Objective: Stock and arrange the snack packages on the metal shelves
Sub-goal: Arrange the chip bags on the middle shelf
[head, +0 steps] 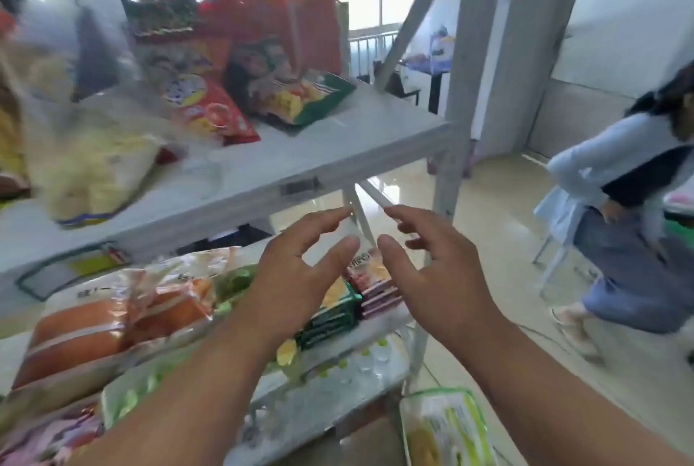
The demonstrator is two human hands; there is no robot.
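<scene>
My left hand (296, 266) and my right hand (432, 263) hover side by side with spread fingers and hold nothing. They hang just above the right end of a lower metal shelf (379, 326), over a stack of green packs (330, 311) and a stack of pink packs (375, 293). A large orange bread bag (112, 319) lies to the left on that shelf. The upper shelf (338, 150) carries a red chip bag (210, 109), a green-edged bag (304, 97), tall red bags (278, 26) and a clear bag of yellow snacks (86, 165).
A green and yellow bag (447, 428) lies low at the front right, beside the shelf post (447, 172). A person (619, 225) crouches on the glossy floor to the right. More packages fill the bottom shelf (330, 390).
</scene>
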